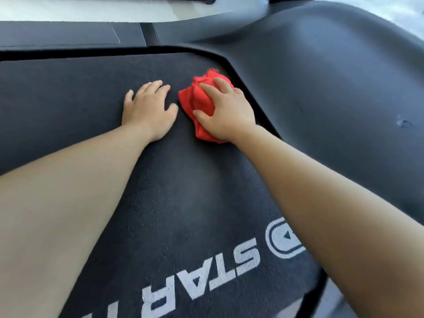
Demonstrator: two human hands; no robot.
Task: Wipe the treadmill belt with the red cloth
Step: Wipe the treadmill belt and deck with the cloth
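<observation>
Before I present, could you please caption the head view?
Right hand holds red cloth against treadmill belt; left hand rests flat beside it.

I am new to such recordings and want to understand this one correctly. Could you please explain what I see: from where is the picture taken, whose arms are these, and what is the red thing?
There is no machine arm here; a person works with two bare hands. The one picture comes from a wide-angle camera worn on the person's head, looking forward and down, so both forearms reach in from below. The dark rough surface is the treadmill belt, with white lettering printed on it. The smooth dark part on the right is the plastic cover. The left hand lies flat on the belt and holds nothing. The right hand grips a bunched red cloth, fingers curved over it, pressing it onto the belt.
</observation>
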